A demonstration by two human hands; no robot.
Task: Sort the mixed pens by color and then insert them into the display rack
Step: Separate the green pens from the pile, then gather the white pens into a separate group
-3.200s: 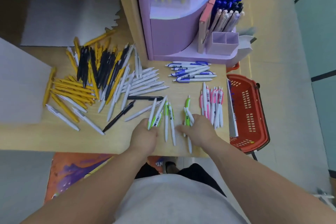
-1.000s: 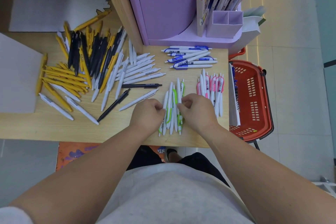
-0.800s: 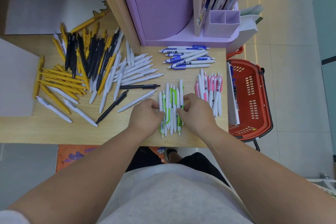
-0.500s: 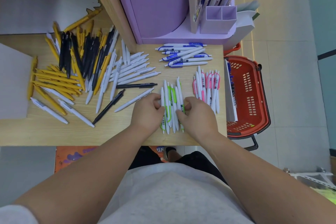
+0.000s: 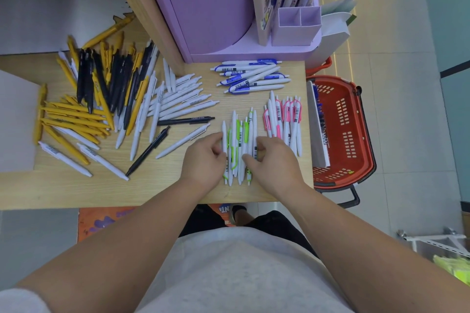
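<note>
Green pens (image 5: pixel 239 143) between both grips (image 5: pixel 203 159) (image 5: pixel 273 161)

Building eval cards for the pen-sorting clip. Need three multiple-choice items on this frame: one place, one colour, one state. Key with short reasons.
1. Where does the pink-clip group lie relative to the blue-clip group?
A) nearer the person
B) inside the basket
C) left of it, among yellow pens

2. What clip colour has the bundle between the left hand and the right hand?
A) pink
B) green
C) blue

3. That bundle is:
A) standing in the rack
B) lifted in the air
C) lying on the table

Key: 1 A, pink sits below blue in the head view. 2 B, green clips show among the white barrels. 3 C, the barrels lie flat on the wood, with fingers of both hands on them.
</note>
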